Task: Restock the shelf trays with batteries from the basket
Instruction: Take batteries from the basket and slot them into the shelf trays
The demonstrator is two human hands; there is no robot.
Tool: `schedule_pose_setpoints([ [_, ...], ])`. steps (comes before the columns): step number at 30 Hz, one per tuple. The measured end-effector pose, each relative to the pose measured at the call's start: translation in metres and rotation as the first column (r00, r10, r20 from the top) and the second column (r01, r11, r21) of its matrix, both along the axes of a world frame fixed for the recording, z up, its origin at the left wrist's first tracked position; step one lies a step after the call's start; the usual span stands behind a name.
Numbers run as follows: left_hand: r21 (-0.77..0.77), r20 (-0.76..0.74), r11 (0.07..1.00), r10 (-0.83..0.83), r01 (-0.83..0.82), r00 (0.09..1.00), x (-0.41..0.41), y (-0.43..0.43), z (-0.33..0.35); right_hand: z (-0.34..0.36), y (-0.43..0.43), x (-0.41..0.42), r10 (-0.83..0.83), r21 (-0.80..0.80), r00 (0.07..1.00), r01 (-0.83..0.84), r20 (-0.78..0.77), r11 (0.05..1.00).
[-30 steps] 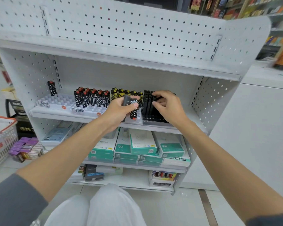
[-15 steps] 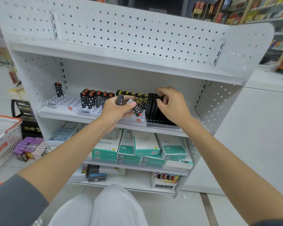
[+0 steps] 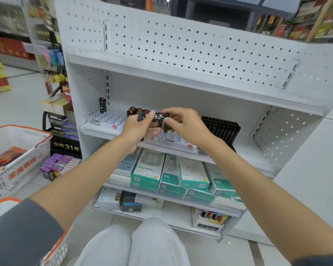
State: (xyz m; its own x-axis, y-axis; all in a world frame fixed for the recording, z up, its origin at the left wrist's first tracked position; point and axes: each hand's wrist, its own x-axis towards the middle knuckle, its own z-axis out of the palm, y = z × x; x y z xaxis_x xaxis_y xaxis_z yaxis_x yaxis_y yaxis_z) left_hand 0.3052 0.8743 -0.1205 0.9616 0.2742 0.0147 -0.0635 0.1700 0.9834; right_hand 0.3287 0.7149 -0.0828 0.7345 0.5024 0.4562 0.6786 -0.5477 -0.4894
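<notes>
Basket: far left of the grip and lower, on the floor. Red packs show inside, but no batteries can be made out.
Lone battery: left of the grip, upright at the back corner of the left tray, whose other sockets are unfilled.
Left hand: fingers curled round a bundle of batteries, with a dark one poking up beside the thumb.
Right hand: thumb and fingertips closed in a narrow pinch on one patterned battery at the bundle's right end. The two hands nearly touch.
Front tray: directly under the grip, its near sockets bare.
Stocked rows: just behind the grip's left side, red-capped and partly hidden by the left hand.
Black batteries: right of the grip and well apart from it, packed upright.
Step in hand: the person is probably drawing one battery from the bundle to seat it below.
Doing it well: the left hand should hold the bundle tight while the right pulls straight out. The right hand should then turn the battery cap-up like its neighbours and lower it squarely into a bare socket. It should let go only once the battery stands without leaning.
</notes>
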Motion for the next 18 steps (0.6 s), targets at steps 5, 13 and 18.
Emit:
schedule_pose_setpoints([
  [5,0.016,-0.057,1.0,-0.018,0.019,0.998,0.0,0.047,-0.002,0.014,0.032,0.018,-0.057,-0.141,0.989,0.076,0.137,0.987],
  [13,-0.063,-0.022,0.996,-0.066,0.065,0.998,-0.008,0.085,-0.006,0.011,0.061,0.041,-0.041,-0.242,0.998,0.05,0.041,0.969],
  [18,0.132,0.075,0.988,-0.088,0.077,0.993,-0.009,0.093,-0.013,0.0,0.07,0.048,-0.033,-0.278,0.997,0.053,0.077,0.959],
])
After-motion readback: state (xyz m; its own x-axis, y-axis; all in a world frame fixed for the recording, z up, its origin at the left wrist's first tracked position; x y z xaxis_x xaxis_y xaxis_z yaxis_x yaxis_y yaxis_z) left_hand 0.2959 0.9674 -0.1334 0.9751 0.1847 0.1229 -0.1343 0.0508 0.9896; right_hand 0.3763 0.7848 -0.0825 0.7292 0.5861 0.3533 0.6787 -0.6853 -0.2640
